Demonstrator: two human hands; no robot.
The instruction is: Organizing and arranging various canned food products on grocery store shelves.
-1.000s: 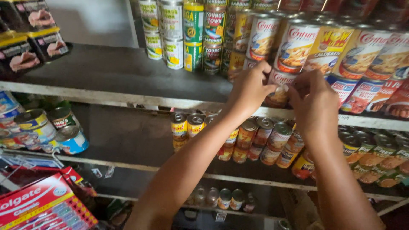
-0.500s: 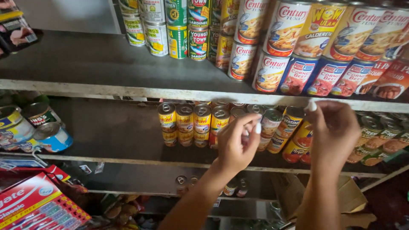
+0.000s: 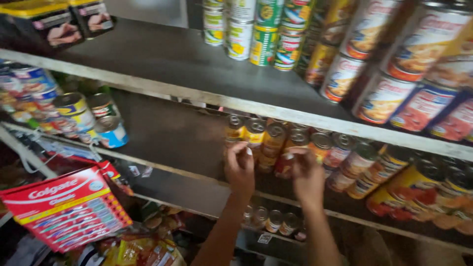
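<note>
On the middle shelf (image 3: 197, 162), both hands have dropped from the upper cans: left hand (image 3: 240, 167) and right hand (image 3: 306, 172) loosely curled, empty, before four front cans (image 3: 273, 140).

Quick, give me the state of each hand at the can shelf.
Left hand: fingers pinched at the cans on the middle shelf; whether it grips one cannot be told.
Right hand: curled, fingertips at the same cans; grip cannot be told.
</note>
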